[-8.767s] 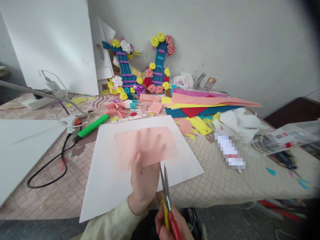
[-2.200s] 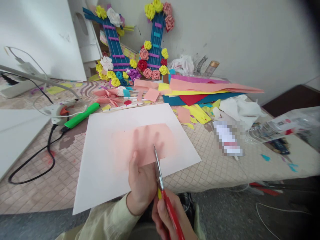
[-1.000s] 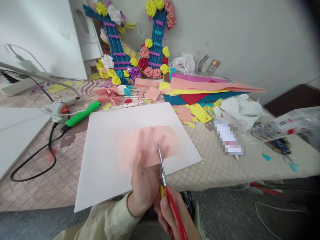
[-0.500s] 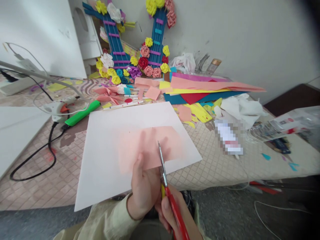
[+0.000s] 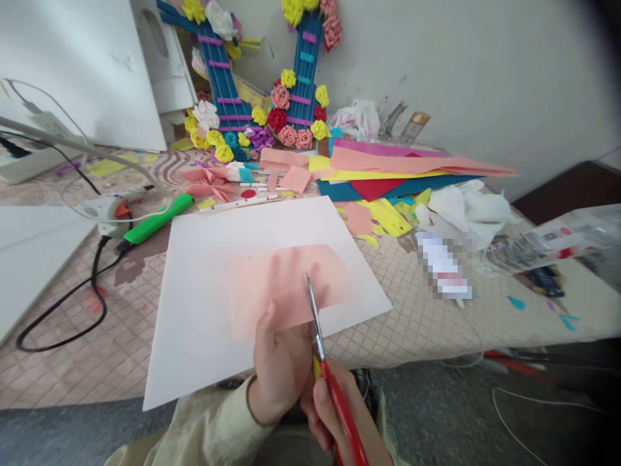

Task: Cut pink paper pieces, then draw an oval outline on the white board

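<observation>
Patterned desk point(image 5: 388, 336), white sheet point(image 5: 194, 330) overhanging its front edge. Pink paper point(image 5: 252, 285) over that, mostly beyond both hands, long axis left-right. Left hand point(image 5: 284, 369), nearer, holds it: thumb on top, fingers beneath. Right hand point(image 5: 324, 406) clamps scissors point(image 5: 334, 392), blades pointing away across the paper's near edge.

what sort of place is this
Probably a craft workspace: scissors held at a pink sheet, a glue gun on the table, and paper-flower decorations by the wall.
</observation>
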The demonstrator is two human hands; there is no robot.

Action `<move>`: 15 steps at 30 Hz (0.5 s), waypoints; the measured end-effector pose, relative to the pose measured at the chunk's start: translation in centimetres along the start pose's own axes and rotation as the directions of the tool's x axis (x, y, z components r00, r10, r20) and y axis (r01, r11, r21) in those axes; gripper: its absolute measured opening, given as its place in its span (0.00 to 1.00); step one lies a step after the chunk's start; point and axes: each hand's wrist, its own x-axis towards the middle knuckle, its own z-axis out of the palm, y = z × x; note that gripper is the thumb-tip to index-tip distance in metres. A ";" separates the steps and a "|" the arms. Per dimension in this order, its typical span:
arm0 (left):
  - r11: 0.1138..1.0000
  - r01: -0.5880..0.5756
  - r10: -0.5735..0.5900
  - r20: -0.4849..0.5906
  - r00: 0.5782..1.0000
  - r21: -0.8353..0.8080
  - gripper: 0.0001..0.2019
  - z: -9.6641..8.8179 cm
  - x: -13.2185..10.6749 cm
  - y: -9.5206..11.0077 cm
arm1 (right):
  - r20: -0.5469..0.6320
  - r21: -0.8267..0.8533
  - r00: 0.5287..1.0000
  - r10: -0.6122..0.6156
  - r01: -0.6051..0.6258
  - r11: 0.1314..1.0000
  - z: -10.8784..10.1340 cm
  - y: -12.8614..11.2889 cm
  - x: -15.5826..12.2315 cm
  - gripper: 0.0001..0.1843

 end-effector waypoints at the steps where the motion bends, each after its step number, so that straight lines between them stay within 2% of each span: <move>1: 1.000 0.014 -0.014 -0.002 1.000 0.008 0.26 0.0 0.0 0.0 | 0.013 0.011 1.000 0.013 -0.013 1.000 0.0 0.0 0.0 0.28; 4: 0.998 0.055 -0.054 -0.009 0.998 0.030 0.28 0.0 0.0 0.0 | 0.043 0.050 0.998 0.050 -0.052 0.997 0.0 0.2 0.0 0.28; 8: 1.000 0.005 -0.004 -0.005 1.000 0.027 0.26 -0.2 0.0 0.0 | 0.051 0.086 0.995 0.081 -0.085 0.993 0.1 0.4 -0.1 0.27; 15: 0.999 0.036 -0.035 0.052 0.998 -0.026 0.26 -0.3 0.0 0.0 | 0.092 0.118 0.989 0.120 -0.131 0.984 0.1 0.4 0.0 0.28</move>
